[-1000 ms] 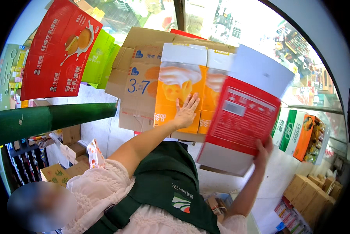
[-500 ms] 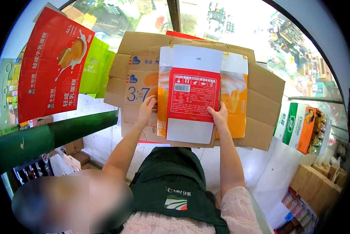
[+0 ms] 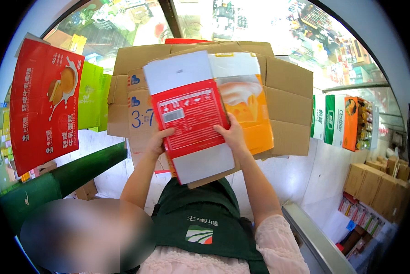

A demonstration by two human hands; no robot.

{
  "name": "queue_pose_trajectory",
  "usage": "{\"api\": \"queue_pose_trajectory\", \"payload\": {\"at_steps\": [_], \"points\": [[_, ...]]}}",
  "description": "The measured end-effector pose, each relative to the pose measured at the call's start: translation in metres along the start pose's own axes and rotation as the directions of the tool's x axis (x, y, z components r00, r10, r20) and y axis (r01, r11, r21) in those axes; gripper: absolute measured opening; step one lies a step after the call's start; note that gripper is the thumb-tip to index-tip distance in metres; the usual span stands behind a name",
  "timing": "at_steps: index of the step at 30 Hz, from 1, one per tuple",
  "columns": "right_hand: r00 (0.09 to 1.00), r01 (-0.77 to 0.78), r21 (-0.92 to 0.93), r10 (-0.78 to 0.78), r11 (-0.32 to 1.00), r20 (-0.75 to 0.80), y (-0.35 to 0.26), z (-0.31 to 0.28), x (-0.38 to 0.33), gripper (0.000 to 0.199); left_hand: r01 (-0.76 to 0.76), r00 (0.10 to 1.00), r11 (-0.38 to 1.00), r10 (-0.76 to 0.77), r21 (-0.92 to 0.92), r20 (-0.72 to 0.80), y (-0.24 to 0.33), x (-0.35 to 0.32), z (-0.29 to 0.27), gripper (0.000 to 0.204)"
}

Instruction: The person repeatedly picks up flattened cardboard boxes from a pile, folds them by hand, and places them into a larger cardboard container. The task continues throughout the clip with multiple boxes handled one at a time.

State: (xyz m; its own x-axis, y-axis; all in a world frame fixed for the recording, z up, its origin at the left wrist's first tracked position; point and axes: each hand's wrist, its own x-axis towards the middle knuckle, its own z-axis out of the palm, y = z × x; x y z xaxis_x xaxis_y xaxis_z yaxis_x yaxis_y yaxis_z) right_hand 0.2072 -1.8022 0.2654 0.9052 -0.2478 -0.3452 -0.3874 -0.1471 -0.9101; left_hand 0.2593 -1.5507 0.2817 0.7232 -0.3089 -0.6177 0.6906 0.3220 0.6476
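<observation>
A flattened red-and-white carton is held between my two hands, tilted with its top end leaning left. My left hand grips its left edge, thumb on the red panel and fingers hidden behind. On the opposite edge, my right hand closes with its thumb on the front. Behind it lies a flattened orange-and-white carton, its right part showing. Larger sheets of flattened brown cardboard spread out underneath, reaching past both sides.
A large red carton stands at the left beside bright green bags. Below them runs a thick dark green bar. Packs of bottles and brown boxes are at the right. A metal edge crosses the lower right.
The red-and-white carton has come left and toward me, and has tilted from nearly upright. My left hand has moved lower, onto its edge. The whole view has shifted slightly.
</observation>
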Motion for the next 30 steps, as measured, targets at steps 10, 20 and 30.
{"api": "queue_pose_trajectory", "payload": {"at_steps": [10,20,30], "points": [[0.941,0.039,-0.222,-0.11,0.974,-0.319,0.004,-0.107,0.016,0.05,-0.404,0.896,0.911,0.375,-0.087,-0.238,0.056,-0.126,-0.199,0.07],[0.888,-0.434,-0.617,0.195,0.657,-0.417,0.018,-0.072,0.044,0.092,-0.41,0.877,0.912,0.401,0.021,-0.263,0.053,-0.163,-0.176,0.076],[0.988,-0.118,0.342,0.145,0.932,-0.052,-0.005,-0.111,0.015,0.036,-0.414,0.893,0.907,0.422,0.082,-0.159,0.052,-0.142,-0.164,0.068]]}}
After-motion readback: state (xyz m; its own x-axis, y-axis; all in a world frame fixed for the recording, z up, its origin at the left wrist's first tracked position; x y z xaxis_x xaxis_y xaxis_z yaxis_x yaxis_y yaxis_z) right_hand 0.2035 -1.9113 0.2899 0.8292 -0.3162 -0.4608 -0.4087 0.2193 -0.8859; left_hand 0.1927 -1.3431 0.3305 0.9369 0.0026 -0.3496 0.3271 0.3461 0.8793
